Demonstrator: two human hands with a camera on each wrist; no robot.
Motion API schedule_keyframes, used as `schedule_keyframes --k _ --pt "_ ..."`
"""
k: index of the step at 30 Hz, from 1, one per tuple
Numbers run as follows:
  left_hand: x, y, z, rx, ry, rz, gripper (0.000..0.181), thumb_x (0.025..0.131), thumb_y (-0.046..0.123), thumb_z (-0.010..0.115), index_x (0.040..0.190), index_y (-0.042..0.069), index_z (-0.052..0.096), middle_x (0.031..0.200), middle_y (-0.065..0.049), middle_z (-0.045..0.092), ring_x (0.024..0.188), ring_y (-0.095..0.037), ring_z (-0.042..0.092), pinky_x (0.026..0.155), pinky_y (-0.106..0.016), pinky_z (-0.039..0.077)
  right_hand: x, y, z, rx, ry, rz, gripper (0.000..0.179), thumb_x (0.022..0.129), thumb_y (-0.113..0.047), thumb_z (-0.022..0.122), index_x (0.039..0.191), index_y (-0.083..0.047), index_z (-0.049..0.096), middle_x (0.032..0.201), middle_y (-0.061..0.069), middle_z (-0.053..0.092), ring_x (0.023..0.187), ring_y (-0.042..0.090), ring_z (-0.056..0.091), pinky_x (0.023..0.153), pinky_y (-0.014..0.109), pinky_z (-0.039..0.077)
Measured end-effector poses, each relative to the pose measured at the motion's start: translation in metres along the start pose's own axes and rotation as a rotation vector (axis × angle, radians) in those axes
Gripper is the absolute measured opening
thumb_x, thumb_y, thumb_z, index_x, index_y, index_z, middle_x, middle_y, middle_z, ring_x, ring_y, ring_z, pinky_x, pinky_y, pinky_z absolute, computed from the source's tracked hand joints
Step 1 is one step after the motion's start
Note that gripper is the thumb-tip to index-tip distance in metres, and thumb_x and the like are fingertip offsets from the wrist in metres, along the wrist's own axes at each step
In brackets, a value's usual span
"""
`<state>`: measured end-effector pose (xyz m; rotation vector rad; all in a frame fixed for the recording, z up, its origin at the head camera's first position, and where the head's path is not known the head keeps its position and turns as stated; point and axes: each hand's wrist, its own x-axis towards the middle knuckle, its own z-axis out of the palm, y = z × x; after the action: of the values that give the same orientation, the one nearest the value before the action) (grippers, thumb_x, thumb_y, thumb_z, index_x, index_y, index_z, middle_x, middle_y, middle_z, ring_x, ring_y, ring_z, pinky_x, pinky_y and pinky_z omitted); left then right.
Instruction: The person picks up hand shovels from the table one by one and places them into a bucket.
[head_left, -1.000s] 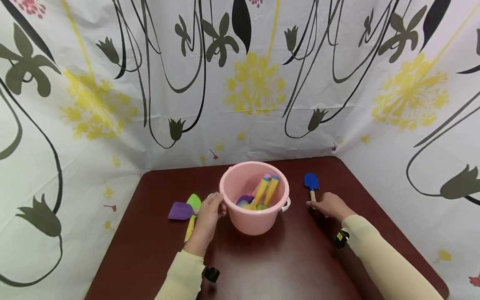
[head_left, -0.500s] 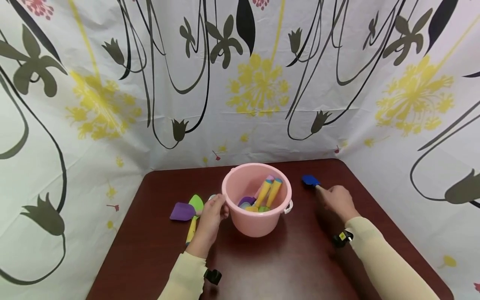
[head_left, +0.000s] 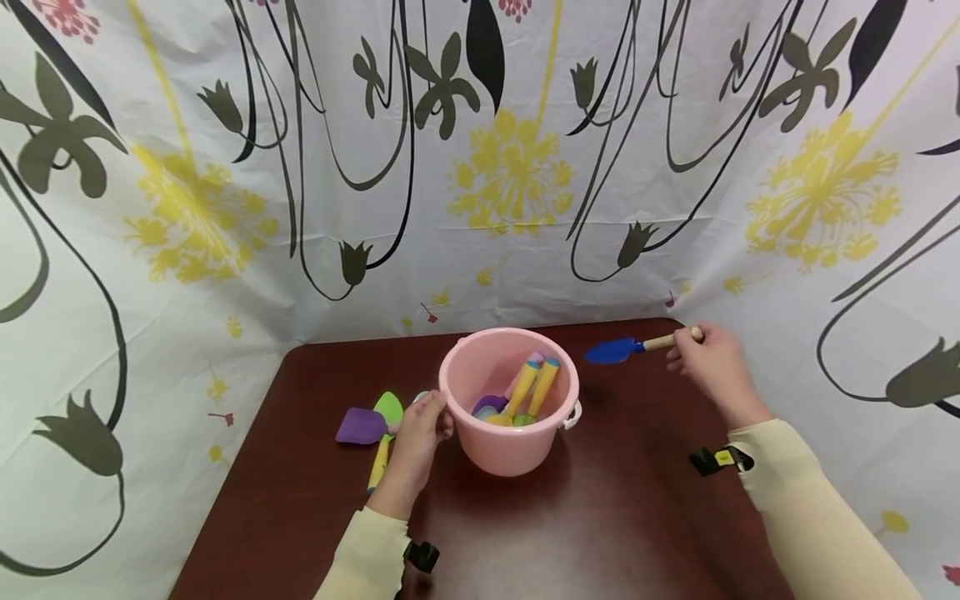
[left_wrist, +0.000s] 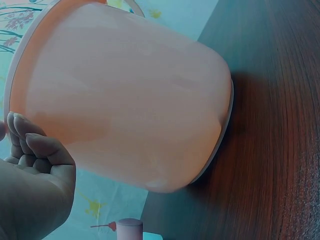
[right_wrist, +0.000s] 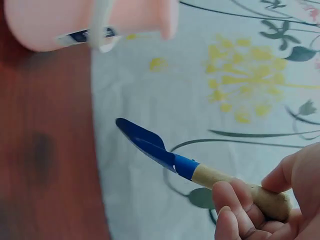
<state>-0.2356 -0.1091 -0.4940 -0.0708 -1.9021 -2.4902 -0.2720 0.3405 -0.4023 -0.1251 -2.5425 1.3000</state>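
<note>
My right hand (head_left: pixel 712 367) grips a small blue trowel (head_left: pixel 612 351) by its wooden handle. The blade points left toward the bucket and hangs above the table; in the right wrist view the whole trowel (right_wrist: pixel 150 142) shows, clear of the surface. A pink bucket (head_left: pixel 506 446) stands upright at mid-table. Its left rim is pinched by my left hand (head_left: pixel 416 442), whose fingers curl at the rim in the left wrist view. Inside the bucket lean toy tools with yellow handles (head_left: pixel 546 383), beside a purple piece (head_left: pixel 489 404) and others partly hidden.
Left of the bucket lie a purple shovel (head_left: pixel 362 426), a green-bladed trowel (head_left: pixel 388 407) with a yellow handle, and something pale, mostly hidden behind my left hand. The dark red table (head_left: pixel 600 517) meets a flower-patterned cloth (head_left: pixel 517 275) at the back and sides.
My right hand has lifted the blue trowel off the table and moved up and right, turning its blade to the left. My left hand stays at the bucket's rim.
</note>
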Motion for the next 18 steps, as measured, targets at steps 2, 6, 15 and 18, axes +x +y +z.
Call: schedule_keyframes --k 2,6,15,18 --pt "-0.001 0.0 0.0 0.006 -0.009 0.004 0.038 0.117 0.03 0.056 0.085 0.01 0.06 0.075 -0.002 0.056 0.072 -0.016 0.053 0.073 -0.029 0.047 -0.001 -0.009 -0.007 0.029 0.025 -0.007 0.041 0.112 -0.031 0.046 0.113 0.005 0.066 0.088 0.008 0.079 0.072 0.012 0.076 0.063 0.026 0.06" --pt "-0.002 0.001 0.0 0.013 -0.024 0.02 0.037 0.117 0.029 0.056 0.085 0.01 0.058 0.077 -0.002 0.056 0.073 -0.016 0.052 0.072 -0.029 0.046 -0.002 -0.027 -0.02 0.078 0.061 -0.048 0.042 0.112 -0.029 0.047 0.119 0.008 0.066 0.08 -0.003 0.075 0.068 0.008 0.074 0.062 0.022 0.059" --pt "-0.001 -0.002 -0.003 -0.001 -0.019 0.016 0.036 0.118 0.03 0.055 0.087 0.01 0.059 0.077 -0.002 0.056 0.073 -0.017 0.052 0.072 -0.029 0.046 -0.009 -0.063 -0.035 0.211 0.035 -0.08 0.031 0.11 -0.019 0.05 0.116 0.008 0.063 0.073 -0.005 0.071 0.061 0.011 0.071 0.059 0.021 0.057" --pt "0.0 -0.002 -0.002 -0.001 -0.025 0.018 0.036 0.117 0.029 0.056 0.087 0.01 0.059 0.076 -0.002 0.056 0.072 -0.016 0.052 0.072 -0.028 0.046 -0.011 -0.073 -0.035 0.231 0.009 -0.087 0.03 0.111 -0.017 0.051 0.117 0.009 0.064 0.074 -0.003 0.071 0.062 0.012 0.071 0.06 0.022 0.058"
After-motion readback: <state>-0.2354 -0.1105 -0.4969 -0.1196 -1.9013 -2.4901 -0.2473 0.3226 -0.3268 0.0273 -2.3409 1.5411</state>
